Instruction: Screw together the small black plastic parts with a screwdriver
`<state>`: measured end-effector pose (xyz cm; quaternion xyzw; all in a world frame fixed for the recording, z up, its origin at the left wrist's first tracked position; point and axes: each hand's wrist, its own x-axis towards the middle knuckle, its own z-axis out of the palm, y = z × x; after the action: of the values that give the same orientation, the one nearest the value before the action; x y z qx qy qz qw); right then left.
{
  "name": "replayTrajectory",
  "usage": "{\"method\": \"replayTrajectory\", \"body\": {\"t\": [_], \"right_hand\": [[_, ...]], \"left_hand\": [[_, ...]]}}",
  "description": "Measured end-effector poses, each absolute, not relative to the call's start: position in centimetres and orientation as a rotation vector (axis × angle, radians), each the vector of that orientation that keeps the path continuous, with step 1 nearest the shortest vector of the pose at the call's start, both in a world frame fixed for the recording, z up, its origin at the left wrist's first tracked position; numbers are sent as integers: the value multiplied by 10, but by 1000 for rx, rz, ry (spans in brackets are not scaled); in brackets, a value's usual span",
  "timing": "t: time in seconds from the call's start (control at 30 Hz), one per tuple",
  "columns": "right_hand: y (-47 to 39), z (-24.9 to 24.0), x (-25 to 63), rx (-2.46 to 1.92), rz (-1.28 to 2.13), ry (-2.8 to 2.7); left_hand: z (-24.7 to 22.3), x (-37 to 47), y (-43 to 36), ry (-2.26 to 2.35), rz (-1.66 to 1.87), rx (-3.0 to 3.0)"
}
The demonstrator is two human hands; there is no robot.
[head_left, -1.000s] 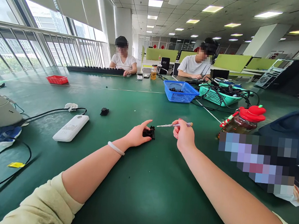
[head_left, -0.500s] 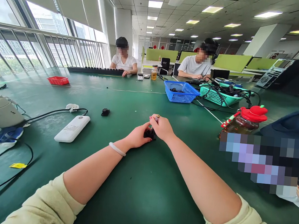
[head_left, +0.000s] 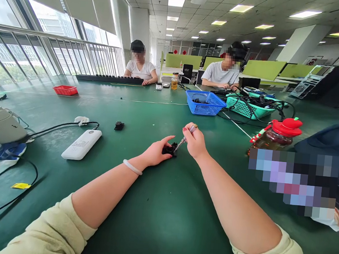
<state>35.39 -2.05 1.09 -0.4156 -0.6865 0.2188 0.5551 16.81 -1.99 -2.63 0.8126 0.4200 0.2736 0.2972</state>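
Observation:
My left hand [head_left: 155, 151] grips a small black part [head_left: 170, 149] low over the green table, thumb and fingers on either side of it. Its fine shape is too small to make out. In my right hand [head_left: 196, 141] is a slim screwdriver [head_left: 181, 142] with a pale, see-through handle, slanting down to the left. The metal tip meets the right side of the black part, or comes very close to it. A second small black piece [head_left: 119, 125] lies on the table, left of my hands.
Left stand a white power bank [head_left: 82, 144] with a black cable and a red tray [head_left: 65, 90]. Ahead are a blue basket [head_left: 204, 109], a teal basket [head_left: 246, 109] with cables, and two people seated. A red-lidded bottle [head_left: 276, 137] stands right.
My right hand has moved right and turned, drawing back from the left hand, so the screwdriver's shaft now shows. My left hand keeps its place, its fingers a little more spread around the black part.

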Motion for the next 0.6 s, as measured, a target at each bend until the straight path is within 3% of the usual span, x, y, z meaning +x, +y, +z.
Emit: {"method": "replayTrajectory", "body": {"t": [0.33, 0.6], "right_hand": [[-23, 3, 347, -1003, 452, -1917], [-21, 0, 346, -1015, 629, -1637]], "left_hand": [[-26, 167, -20, 1114, 745, 2167], [-28, 168, -19, 1133, 736, 2147]]}}
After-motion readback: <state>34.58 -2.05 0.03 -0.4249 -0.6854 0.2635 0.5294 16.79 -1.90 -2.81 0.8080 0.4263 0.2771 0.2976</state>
